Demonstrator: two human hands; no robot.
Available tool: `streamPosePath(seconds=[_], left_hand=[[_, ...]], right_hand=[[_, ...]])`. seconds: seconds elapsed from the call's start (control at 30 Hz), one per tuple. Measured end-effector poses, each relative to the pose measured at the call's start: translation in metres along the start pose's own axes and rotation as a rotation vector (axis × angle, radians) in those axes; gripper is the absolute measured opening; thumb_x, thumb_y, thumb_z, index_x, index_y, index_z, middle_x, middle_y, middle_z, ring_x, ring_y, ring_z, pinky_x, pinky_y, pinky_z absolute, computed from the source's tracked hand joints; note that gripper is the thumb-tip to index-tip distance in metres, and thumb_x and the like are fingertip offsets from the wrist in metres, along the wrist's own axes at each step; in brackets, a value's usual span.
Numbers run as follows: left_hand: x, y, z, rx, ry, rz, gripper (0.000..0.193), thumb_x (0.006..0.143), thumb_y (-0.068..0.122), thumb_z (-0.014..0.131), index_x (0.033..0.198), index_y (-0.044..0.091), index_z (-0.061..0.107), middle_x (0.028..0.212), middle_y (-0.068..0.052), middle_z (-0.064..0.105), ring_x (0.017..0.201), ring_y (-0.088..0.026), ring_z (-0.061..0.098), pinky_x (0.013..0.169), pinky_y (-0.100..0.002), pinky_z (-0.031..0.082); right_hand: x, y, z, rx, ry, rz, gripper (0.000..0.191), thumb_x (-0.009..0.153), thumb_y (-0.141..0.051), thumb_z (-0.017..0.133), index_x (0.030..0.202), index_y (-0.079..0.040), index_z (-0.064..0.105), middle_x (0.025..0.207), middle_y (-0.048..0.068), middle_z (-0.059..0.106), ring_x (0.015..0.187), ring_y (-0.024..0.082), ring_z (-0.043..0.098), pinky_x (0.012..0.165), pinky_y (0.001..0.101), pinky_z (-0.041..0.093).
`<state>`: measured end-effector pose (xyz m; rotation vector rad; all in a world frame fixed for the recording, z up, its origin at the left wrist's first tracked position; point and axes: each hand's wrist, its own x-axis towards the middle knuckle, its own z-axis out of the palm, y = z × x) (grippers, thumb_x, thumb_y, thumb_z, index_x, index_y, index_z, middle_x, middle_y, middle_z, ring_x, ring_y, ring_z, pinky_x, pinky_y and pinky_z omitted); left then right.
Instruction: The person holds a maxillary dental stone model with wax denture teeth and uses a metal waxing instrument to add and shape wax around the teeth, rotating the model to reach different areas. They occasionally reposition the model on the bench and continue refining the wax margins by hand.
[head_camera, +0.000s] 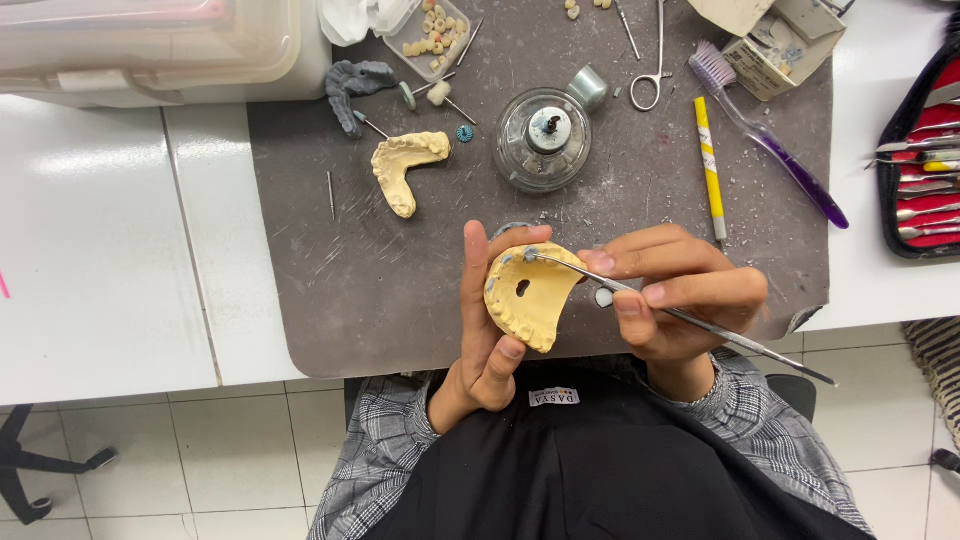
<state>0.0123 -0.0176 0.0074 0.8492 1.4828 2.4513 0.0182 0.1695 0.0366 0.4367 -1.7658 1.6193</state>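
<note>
Left hand (487, 330) — one cast (527, 298); right hand (672, 290) — one probe (690, 318).

We've got open grey mat (330, 300) left of our hands; further up, the yellow plaster half-cast (408, 168) and round glass burner (545, 138) block things.

Cast (528, 295) pale yellow, mat (400, 300) grey with scratches. Toothbrush (775, 135) purple, pen (710, 165) yellow. Sleeves (385, 440) grey plaid, apron (600, 470) black.
</note>
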Motion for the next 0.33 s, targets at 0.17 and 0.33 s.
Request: streamPosePath(seconds=[0.17,0.33], left_hand=[[0.0003,0.0044,-0.0007,-0.034,-0.008,-0.036,0.081,0.113,0.032,0.047,0.172,0.015,-0.004,0.167,-0.023,0.028,0.139,-0.023,0.045,0.119,-0.035,0.039],[-0.0003,0.0052,0.0001,-0.037,-0.004,-0.05,0.081,0.112,0.03,0.047,0.173,0.016,-0.004,0.168,-0.023,0.027,0.14,-0.023,0.044,0.12,-0.035,0.038]], right_hand=[[0.0005,0.0015,0.0014,-0.012,0.002,-0.05,0.028,0.095,-0.002,0.07,0.107,-0.006,0.045,0.098,0.02,0.069,0.082,0.032,0.075,0.068,0.0347,0.065],[0.0012,0.0031,0.0018,-0.036,-0.005,-0.091,0.028,0.095,-0.001,0.069,0.106,-0.006,0.044,0.096,0.019,0.069,0.086,0.032,0.074,0.068,0.0358,0.066]])
